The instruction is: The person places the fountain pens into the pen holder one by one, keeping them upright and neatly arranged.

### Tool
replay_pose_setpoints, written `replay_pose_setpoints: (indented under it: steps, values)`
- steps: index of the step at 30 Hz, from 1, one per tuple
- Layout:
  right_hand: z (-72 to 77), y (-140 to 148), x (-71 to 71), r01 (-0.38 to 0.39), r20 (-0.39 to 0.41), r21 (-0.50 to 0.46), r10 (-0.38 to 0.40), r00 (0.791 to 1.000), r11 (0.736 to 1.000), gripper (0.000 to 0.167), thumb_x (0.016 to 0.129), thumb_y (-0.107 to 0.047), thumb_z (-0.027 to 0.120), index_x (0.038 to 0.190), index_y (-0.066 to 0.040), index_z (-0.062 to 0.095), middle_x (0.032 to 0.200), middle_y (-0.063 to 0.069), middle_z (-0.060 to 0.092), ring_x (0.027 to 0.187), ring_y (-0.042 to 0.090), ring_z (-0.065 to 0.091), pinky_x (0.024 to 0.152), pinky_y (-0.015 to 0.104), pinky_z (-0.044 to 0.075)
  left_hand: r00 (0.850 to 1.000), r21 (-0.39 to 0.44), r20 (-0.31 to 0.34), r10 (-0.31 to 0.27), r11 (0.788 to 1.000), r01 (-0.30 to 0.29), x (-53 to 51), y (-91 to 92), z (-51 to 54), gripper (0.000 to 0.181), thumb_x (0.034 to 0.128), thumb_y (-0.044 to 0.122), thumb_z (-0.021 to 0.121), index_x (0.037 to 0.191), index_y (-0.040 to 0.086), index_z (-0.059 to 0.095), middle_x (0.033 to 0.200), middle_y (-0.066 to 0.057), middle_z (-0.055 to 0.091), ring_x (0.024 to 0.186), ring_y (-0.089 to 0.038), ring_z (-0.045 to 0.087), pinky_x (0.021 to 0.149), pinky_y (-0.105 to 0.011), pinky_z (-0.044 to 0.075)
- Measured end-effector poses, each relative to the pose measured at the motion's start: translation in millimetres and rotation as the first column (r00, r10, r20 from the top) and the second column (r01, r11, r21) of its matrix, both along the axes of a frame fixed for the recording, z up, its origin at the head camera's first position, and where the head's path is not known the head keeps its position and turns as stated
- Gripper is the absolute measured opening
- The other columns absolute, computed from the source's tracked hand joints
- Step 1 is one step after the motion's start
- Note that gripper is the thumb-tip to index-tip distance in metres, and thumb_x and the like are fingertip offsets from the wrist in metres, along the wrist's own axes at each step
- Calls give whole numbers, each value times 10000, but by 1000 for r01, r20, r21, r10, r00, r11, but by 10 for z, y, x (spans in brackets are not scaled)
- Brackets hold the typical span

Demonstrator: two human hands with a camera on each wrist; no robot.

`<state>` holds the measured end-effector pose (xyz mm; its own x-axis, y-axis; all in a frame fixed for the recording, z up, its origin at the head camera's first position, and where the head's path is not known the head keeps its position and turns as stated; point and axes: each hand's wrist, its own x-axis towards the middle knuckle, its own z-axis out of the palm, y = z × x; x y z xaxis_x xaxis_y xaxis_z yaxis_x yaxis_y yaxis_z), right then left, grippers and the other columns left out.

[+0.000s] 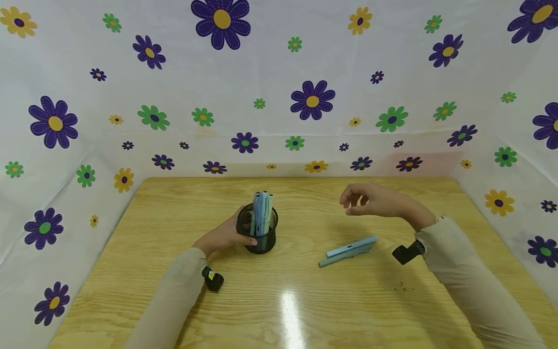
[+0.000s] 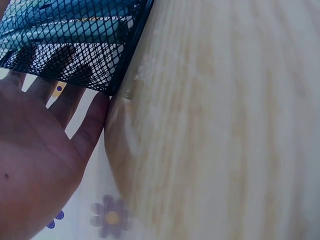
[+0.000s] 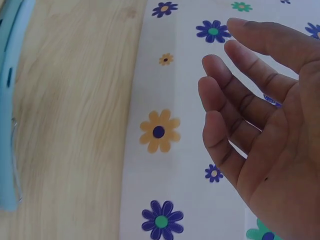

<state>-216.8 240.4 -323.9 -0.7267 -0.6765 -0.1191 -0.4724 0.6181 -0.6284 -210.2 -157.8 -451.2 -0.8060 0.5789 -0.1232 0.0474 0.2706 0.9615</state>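
Observation:
A black mesh pen holder [image 1: 260, 245] stands on the wooden table with several blue and green pens [image 1: 261, 213] upright in it. My left hand [image 1: 224, 236] grips the holder from its left side, the thumb across the front. In the left wrist view the fingers [image 2: 90, 117] reach behind the mesh [image 2: 95, 62]. My right hand [image 1: 370, 199] hovers over the table with nothing in it, its fingers loosely curved. Below and to its left lie a light blue pen [image 1: 351, 246] and a grey-green pen [image 1: 335, 260], side by side.
The wooden table [image 1: 174, 203] is enclosed at the back and sides by white cloth [image 1: 261, 72] printed with flowers. Small dark specks [image 1: 402, 287] lie on the table right of the loose pens. Each wrist wears a black camera [image 1: 212, 279].

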Motion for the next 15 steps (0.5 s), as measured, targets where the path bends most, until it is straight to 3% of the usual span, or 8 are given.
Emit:
replay_pose_setpoints:
  steps: [10,15]
  values:
    - [-192,252,73,51,27,10,-52,998,999,168,935,-201,634,1086,-130,612,1035,15,623,902,109,570,829,310,489,1000,29,16,-5,1000,4,-6,-5,-1,1073,741,188,836,1536,187,115,1566,-120,249,1437,-350,265,1176,-548,192]
    - [-327,375,115,62,67,-5,-61,996,998,198,944,-202,620,1111,-98,600,1081,92,613,922,100,562,836,297,487,1000,29,19,-4,1000,4,-8,-8,-17,1072,741,190,837,1535,184,117,1565,-123,249,1438,-351,261,1177,-547,191]
